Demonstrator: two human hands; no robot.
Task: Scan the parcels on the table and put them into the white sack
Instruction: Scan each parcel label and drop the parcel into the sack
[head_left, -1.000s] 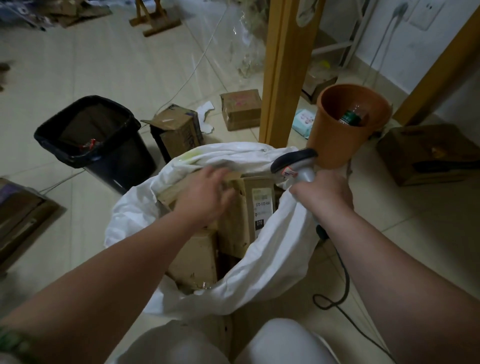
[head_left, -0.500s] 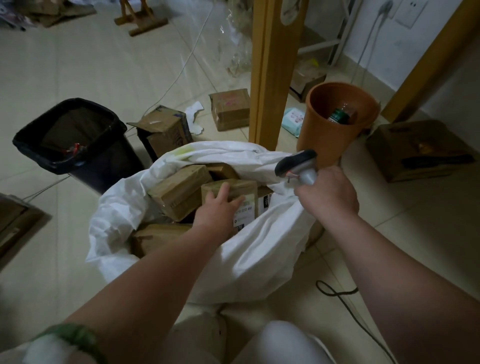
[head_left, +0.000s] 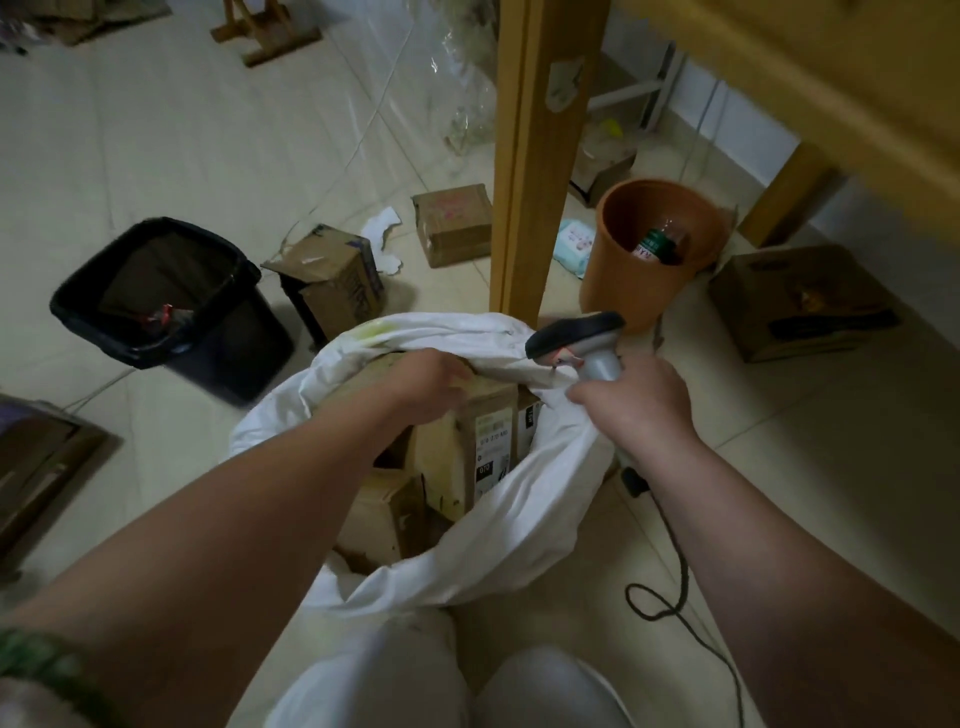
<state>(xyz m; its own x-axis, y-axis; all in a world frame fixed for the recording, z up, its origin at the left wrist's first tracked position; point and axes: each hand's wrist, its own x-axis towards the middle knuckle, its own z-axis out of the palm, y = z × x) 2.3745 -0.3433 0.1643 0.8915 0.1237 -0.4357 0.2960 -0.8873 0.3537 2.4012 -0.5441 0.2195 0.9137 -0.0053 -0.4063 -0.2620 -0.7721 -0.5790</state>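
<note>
The white sack stands open on the floor between my knees, with several cardboard parcels inside. The tallest parcel shows a white label, and a lower parcel lies in front of it. My left hand reaches into the sack's mouth, its fingers curled over the top of the tall parcel. My right hand grips the handle of the grey barcode scanner and pinches the sack's right rim against it. The scanner's dark head points left over the opening.
A wooden table leg rises just behind the sack. An orange bucket stands to its right and a black bin to the left. Loose cardboard boxes lie around on the floor. The scanner cable loops at lower right.
My left hand has slid from the labelled parcel's front up onto its top. The right hand, with scanner and rim, has stayed almost in place. The camera view has shifted slightly.
</note>
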